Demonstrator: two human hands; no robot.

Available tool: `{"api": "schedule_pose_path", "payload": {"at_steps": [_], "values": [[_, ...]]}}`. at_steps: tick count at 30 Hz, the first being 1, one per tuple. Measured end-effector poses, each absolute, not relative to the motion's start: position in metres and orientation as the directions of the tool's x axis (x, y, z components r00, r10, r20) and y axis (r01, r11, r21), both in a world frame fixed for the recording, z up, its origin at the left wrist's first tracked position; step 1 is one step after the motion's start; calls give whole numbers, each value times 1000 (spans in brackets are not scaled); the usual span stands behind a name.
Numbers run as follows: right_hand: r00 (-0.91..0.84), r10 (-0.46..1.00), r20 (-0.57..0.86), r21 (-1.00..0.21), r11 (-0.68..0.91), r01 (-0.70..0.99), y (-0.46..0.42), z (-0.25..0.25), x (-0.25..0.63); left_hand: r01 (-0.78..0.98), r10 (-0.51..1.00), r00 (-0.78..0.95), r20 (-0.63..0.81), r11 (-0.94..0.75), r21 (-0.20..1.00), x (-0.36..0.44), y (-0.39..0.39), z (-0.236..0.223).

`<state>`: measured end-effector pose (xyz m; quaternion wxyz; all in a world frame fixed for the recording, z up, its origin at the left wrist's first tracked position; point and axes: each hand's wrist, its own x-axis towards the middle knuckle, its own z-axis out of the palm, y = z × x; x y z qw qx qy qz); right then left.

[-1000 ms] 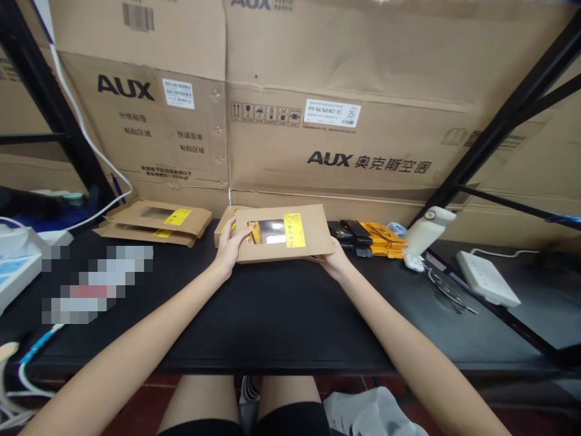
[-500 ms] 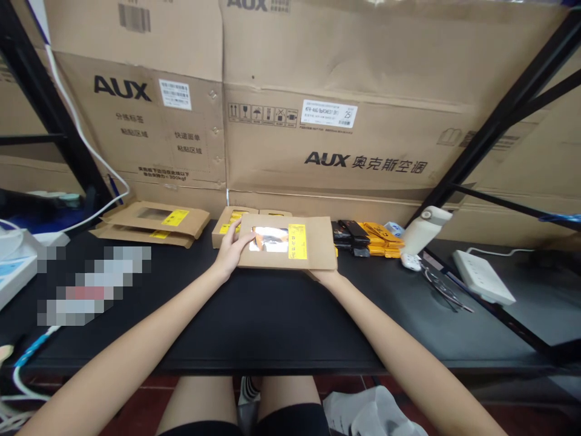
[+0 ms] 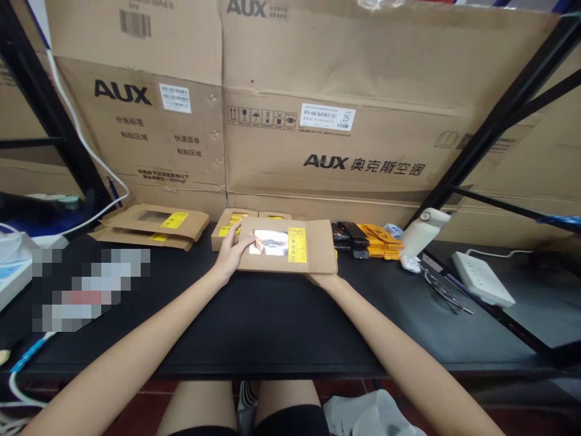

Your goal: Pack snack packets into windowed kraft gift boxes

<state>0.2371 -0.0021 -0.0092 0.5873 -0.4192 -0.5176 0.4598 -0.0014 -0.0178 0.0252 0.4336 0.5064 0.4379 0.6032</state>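
Observation:
I hold a flat brown cardboard package (image 3: 313, 251) with a clear window and a yellow label just above the black table (image 3: 272, 321). My left hand (image 3: 231, 254) grips its left edge, thumb reaching onto the window. My right hand (image 3: 323, 278) is under the package's right side, mostly hidden by it, supporting it from below. Behind the package lies another brown box (image 3: 229, 225) with yellow labels.
Two flattened window packages (image 3: 154, 223) lie at the back left. A pile of black and yellow items (image 3: 367, 237) sits to the right, beside a white bottle (image 3: 422, 233), scissors (image 3: 442, 290) and a white power strip (image 3: 483, 278). Large AUX cartons (image 3: 318, 121) form the back wall.
The package has tilted from facing me to lying nearly flat and come slightly toward me. My right hand has slid from its right edge to underneath it.

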Motion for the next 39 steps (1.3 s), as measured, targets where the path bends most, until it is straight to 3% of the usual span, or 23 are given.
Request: {"api": "schedule_pose_path", "payload": {"at_steps": [10,18,27,34,39], "values": [[-18,995,97,-952,88,-292,0,-5,229,-84,970,-122,210,-221,972,-2,-17,25],[-28,994,104,-936,89,-339,-1,-6,229,-87,973,-114,200,-211,974,-3,-16,24],[5,998,66,-825,57,-563,5,-12,227,-60,971,-104,216,-223,973,-3,-16,24],[-47,993,113,-819,66,-570,7,-20,229,-46,970,-87,226,-230,972,-4,-16,24],[-40,989,144,-871,107,-479,9,-23,231,-51,970,-81,228,-232,971,-4,-16,23]]}}
